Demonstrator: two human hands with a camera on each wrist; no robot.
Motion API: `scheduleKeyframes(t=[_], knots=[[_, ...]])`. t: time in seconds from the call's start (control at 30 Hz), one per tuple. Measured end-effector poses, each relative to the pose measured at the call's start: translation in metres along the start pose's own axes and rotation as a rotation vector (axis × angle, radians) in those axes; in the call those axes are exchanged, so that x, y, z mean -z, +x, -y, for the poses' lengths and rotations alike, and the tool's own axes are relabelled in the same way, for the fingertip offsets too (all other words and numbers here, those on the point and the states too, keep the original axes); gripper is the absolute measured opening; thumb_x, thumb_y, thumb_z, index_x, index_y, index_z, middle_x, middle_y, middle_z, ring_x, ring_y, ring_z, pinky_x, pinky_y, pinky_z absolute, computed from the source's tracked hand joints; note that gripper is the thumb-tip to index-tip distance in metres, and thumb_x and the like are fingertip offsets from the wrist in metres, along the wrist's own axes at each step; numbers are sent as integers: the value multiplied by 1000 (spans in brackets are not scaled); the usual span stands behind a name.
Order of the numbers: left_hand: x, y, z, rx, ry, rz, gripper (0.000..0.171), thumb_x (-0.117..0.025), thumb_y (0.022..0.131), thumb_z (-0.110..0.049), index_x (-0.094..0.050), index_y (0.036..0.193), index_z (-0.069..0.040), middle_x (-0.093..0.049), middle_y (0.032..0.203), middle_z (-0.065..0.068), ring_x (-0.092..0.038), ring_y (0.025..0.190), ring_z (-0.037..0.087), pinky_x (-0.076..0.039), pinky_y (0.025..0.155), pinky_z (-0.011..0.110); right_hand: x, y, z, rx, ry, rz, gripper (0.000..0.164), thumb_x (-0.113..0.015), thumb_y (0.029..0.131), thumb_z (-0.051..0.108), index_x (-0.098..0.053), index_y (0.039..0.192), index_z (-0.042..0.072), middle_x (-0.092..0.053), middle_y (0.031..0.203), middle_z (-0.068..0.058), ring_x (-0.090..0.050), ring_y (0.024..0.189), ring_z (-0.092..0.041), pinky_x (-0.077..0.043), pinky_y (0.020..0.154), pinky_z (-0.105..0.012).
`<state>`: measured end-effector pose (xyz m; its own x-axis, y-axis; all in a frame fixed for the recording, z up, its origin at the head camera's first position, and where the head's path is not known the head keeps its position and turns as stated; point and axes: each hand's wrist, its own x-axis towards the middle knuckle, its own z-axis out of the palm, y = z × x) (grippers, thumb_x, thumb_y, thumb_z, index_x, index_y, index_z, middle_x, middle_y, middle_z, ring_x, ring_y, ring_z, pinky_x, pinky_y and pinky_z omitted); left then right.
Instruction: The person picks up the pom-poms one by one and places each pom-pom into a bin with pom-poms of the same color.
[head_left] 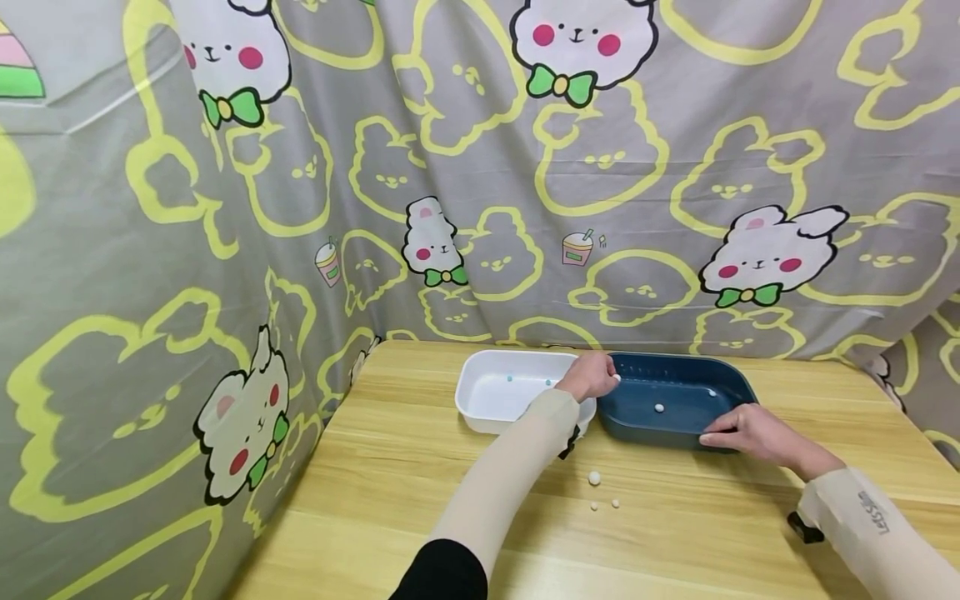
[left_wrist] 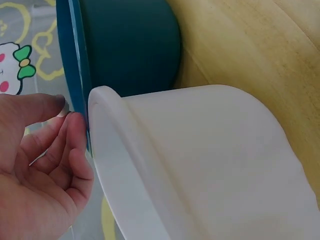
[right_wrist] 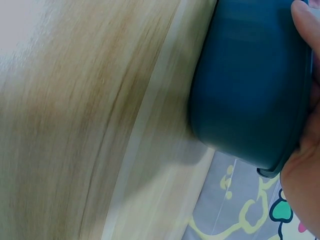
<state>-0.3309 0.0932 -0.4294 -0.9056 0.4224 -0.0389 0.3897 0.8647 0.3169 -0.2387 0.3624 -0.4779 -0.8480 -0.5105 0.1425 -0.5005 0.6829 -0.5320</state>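
Observation:
My left hand point(head_left: 591, 375) pinches a small white ball point(head_left: 617, 378) between thumb and fingertips. It is held over the left end of the dark blue basin point(head_left: 637, 390), close to its rim. In the left wrist view the ball point(left_wrist: 63, 110) shows as a pale bit at the fingertips. The right hand point(head_left: 761, 433) grips the blue basin's rim at the front right, thumb on the outer wall in the right wrist view. Two white balls, one near the middle point(head_left: 659, 408) and one at the right point(head_left: 712, 392), lie inside the blue basin.
A white basin point(head_left: 483, 390) stands beside the blue one, under my left forearm, with two small teal balls point(head_left: 510, 379) visible inside. On the wooden table point(head_left: 405, 492) in front lie a larger white ball point(head_left: 594, 478) and two smaller ones point(head_left: 616, 503). A patterned curtain point(head_left: 480, 167) hangs behind.

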Motion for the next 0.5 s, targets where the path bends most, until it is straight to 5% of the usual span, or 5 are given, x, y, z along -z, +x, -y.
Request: scheduleKeyframes(t=[0.3,0.5], knots=[[4,-1,7,-4,-31,-10,15,-63,91,-27,-69,102,-19,-65,99,-10,-58,86,6,-45,72,19,1,2,1,4,-6,2,17,-68,88,27,-78,87,13,-70,82,11,-62,77,-1,-51,62,-25],[16,-16,12,-84,-93,36,11,-65,90,-25,-71,96,-17,-65,93,-9,-57,82,5,-45,70,18,1,2,1,-9,2,12,19,-68,88,28,-77,88,12,-70,84,10,-62,78,-1,-51,62,-25]])
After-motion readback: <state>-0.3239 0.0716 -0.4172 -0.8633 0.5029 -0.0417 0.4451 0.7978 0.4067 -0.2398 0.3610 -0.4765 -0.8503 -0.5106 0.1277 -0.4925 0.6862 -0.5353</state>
